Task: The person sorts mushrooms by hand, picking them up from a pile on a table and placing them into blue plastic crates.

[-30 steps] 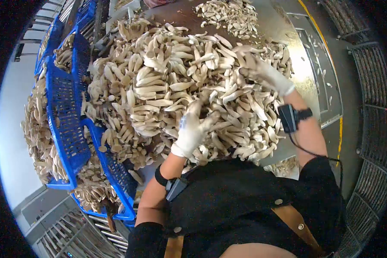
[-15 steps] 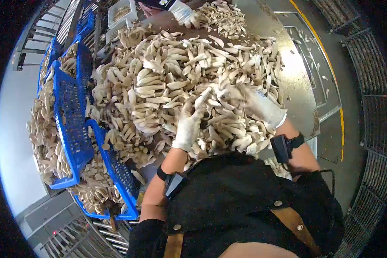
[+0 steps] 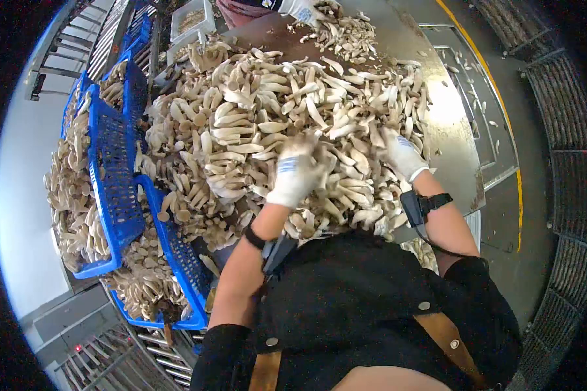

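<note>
A broad heap of pale king oyster mushrooms point(image 3: 241, 124) covers the metal table under both hands. My left hand point(image 3: 296, 174), in a white work glove with blue marks, reaches into the near middle of the heap. Its fingers are smeared by motion, so their grip does not show. To the right, my right hand point(image 3: 403, 155), gloved the same way, lies at the heap's right side with its fingertips against mushrooms. Blur and the mushrooms around those fingertips hide whether they hold one.
Blue plastic crates point(image 3: 116, 195) full of mushrooms stand at the left. Across the table, a co-worker's gloved hand point(image 3: 306, 12) touches a smaller pile of mushroom pieces point(image 3: 346, 38). A clear plastic bin point(image 3: 192, 23) sits beside that person. Dark racks point(image 3: 571, 189) line the right.
My left hand has turned so the back of its glove shows, and shifted slightly right. My right hand has moved right, away from the left. The co-worker's hand has moved up and right.
</note>
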A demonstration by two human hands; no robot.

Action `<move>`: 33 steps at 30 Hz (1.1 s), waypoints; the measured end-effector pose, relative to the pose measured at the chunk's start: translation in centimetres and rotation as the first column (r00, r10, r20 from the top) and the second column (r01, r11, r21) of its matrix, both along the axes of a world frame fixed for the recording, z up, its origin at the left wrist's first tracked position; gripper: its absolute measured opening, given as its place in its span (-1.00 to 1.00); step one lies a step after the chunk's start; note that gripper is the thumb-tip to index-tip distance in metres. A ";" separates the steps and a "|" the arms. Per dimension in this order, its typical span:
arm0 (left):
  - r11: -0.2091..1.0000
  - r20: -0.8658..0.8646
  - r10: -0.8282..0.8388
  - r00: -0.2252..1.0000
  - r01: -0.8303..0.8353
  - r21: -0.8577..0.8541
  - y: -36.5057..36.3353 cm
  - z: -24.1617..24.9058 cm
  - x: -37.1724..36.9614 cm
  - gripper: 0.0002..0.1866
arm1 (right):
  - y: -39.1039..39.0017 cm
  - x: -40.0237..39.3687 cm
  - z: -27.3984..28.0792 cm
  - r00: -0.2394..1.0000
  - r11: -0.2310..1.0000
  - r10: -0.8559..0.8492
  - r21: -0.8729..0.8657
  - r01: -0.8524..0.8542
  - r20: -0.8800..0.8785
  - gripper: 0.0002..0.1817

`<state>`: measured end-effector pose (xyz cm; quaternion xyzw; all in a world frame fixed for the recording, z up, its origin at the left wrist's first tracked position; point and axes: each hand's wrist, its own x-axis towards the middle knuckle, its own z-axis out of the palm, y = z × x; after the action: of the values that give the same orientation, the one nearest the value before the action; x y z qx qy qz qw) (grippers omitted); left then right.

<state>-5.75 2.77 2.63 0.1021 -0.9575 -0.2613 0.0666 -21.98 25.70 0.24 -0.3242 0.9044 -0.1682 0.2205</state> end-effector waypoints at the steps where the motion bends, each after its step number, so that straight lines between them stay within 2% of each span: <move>1: 0.993 0.021 -0.108 0.994 0.109 -0.052 0.5 -0.7 -0.5 -0.49 | 0.3 -1.3 -0.5 0.993 0.995 -0.046 -0.083 0.055 0.106 -0.39; 2: 0.971 0.048 -0.213 0.976 0.217 -0.100 0.8 -1.2 -0.6 -0.49 | 0.6 -2.4 -0.9 0.974 0.981 -0.081 -0.157 0.116 0.214 -0.39; 3: 0.943 0.151 -0.333 0.931 0.323 0.084 0.7 0.1 -1.0 -0.48 | 1.0 -2.5 0.5 0.840 0.874 -0.109 -0.352 0.336 0.532 -0.42; 4: 0.896 0.053 -0.381 0.923 0.355 0.266 0.7 0.8 -1.7 -0.49 | 1.6 -2.5 1.8 0.616 0.694 -0.027 -0.429 0.579 0.787 -0.46; 5: 0.837 0.070 -0.371 0.926 0.301 0.457 0.3 1.8 -1.9 -0.51 | 3.4 -3.6 0.0 0.373 0.486 0.006 -0.329 0.810 0.928 -0.50; 6: 0.740 0.091 -0.366 0.926 0.231 0.631 -0.1 3.7 -2.1 -0.53 | 3.5 -3.4 1.3 0.322 0.457 0.044 -0.305 0.835 0.946 -0.49; 7: 0.770 0.091 -0.147 0.985 0.056 0.636 -0.7 3.2 -3.1 -0.56 | 3.7 -3.2 2.6 0.269 0.428 0.083 -0.278 0.860 0.959 -0.48; 8: 0.761 0.092 0.076 0.993 -0.118 0.637 -1.7 2.7 -4.7 -0.58 | 2.8 -3.4 2.7 0.472 0.618 -0.005 -0.368 0.695 0.882 -0.44; 9: 0.774 0.014 0.212 0.977 -0.176 0.609 -3.0 3.3 -6.4 -0.62 | 1.8 -4.2 2.7 0.665 0.784 -0.038 -0.391 0.483 0.746 -0.41; 10: 0.934 -0.139 0.340 0.930 -0.316 0.165 -4.3 0.7 -7.9 -0.54 | -0.2 -4.7 4.9 0.793 0.925 -0.016 -0.291 0.243 0.609 -0.37; 11: 0.956 0.046 0.293 0.955 -0.293 0.000 -5.2 0.2 -9.6 -0.45 | -2.2 -5.2 7.2 0.902 0.991 0.086 -0.129 -0.034 0.424 -0.33; 12: 0.961 0.243 0.262 0.934 -0.229 -0.157 -5.7 -0.3 -10.5 -0.36 | -4.3 -5.8 9.4 0.934 0.964 0.242 0.044 -0.262 0.262 -0.28; 13: 0.925 0.150 0.295 0.944 -0.243 -0.291 -4.3 -2.4 -10.6 -0.18 | -6.7 -6.6 9.4 0.899 0.960 0.250 0.026 -0.278 0.360 -0.28; 14: 0.960 0.259 0.218 0.941 -0.159 -0.229 -3.9 -4.6 -11.5 -0.11 | -8.9 -8.3 9.3 0.855 0.956 0.260 0.005 -0.293 0.449 -0.28; 16: 0.947 0.176 0.170 0.970 -0.112 -0.301 -1.3 -5.1 -11.6 -0.20 | -13.2 -10.6 8.0 0.836 0.967 0.144 -0.254 -0.006 0.530 -0.29; 18: 0.973 0.179 0.001 0.984 0.041 -0.228 -0.1 -4.0 -10.8 -0.27 | -15.8 -11.7 1.0 0.984 0.977 0.093 -0.205 -0.061 0.151 -0.30; 19: 0.993 -0.013 -0.099 0.995 0.098 -0.069 0.2 -4.4 -10.0 -0.28 | -17.1 -12.3 -2.5 0.998 0.986 0.046 -0.156 -0.053 -0.045 -0.29; 20: 0.993 0.066 -0.119 0.991 0.118 0.013 0.9 -1.5 -9.3 -0.25 | -16.6 -11.4 -2.3 0.721 0.872 0.429 0.040 -0.488 -0.544 -0.29; 21: 0.983 0.106 -0.169 0.980 0.160 0.089 1.1 -0.6 -8.5 -0.26 | -17.1 -11.6 -3.9 0.755 0.839 0.528 0.100 -0.535 -0.387 -0.28; 22: 0.966 0.143 -0.219 0.965 0.194 0.171 1.1 0.6 -7.8 -0.26 | -17.9 -10.7 -2.7 0.764 0.793 0.609 0.149 -0.591 -0.211 -0.26; 23: 0.939 0.129 -0.279 0.952 0.242 0.246 0.9 2.1 -6.6 -0.28 | -17.0 -9.6 -1.3 0.880 0.876 0.463 0.096 -0.472 0.105 -0.26; 24: 0.903 0.107 -0.334 0.937 0.285 0.322 0.4 3.8 -5.2 -0.30 | -16.0 -8.2 2.5 0.825 0.843 0.482 0.099 -0.528 0.295 -0.28; 26: 0.910 -0.012 -0.289 0.957 0.279 0.307 -1.1 4.6 -2.1 -0.45 | -13.1 -7.8 -0.1 0.769 0.812 0.581 -0.137 -0.567 0.267 -0.27; 28: 0.939 -0.037 -0.151 0.988 0.155 0.307 -2.7 5.5 0.4 -0.53 | -11.2 -7.8 3.9 0.690 0.813 0.569 -0.180 -0.554 0.448 -0.23; 30: 0.957 0.016 0.064 0.998 -0.066 0.282 -3.5 6.6 3.0 -0.47 | -9.0 -7.0 8.0 0.743 0.869 0.488 -0.332 -0.366 0.459 -0.37; 31: 0.902 0.056 0.159 0.986 -0.168 0.397 -3.9 6.7 4.5 -0.49 | -7.6 -7.3 5.5 0.636 0.926 0.335 -0.369 -0.084 0.695 -0.35; 32: 0.830 0.101 0.238 0.966 -0.256 0.496 -4.2 6.3 6.5 -0.53 | -6.4 -7.6 3.1 0.436 0.928 0.204 -0.315 0.200 0.877 -0.34; 33: 0.795 0.217 0.275 0.937 -0.348 0.496 -4.6 5.7 8.5 -0.53 | -6.1 -6.6 4.9 0.539 0.913 0.128 -0.311 0.265 0.833 -0.36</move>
<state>2.70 -1.79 8.30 0.2901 -0.8210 -0.4916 0.0140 -28.60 19.61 5.10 -0.2048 0.6444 -0.4930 0.5475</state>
